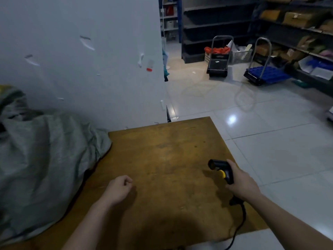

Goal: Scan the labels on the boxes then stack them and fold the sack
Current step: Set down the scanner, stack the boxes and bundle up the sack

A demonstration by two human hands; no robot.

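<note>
Seeing both hands from where you stand?
> Yes. Right hand (pixel 241 181) is wrapped round the handle of a black scanner (pixel 221 171) with a yellow trigger. Scanner nose points left, just above the wooden table (pixel 162 150). Cable (pixel 240 219) drops from the handle base and runs off the near edge.

Left hand?
> Left hand (pixel 119 186) is curled into a fist with nothing in it. It sits over the front of the table, well apart from the scanner.

Sack?
> Grey-green sack (pixel 45 150) is slumped on the left end of the table against the white wall (pixel 81 60). Bulging, crumpled, contents hidden. Apart from both hands.

Boxes?
> Cardboard boxes (pixel 297 18) sit on dark shelves at far right. Two trolleys (pixel 217 67) stand on the tiled floor (pixel 270 141) near them.
</note>
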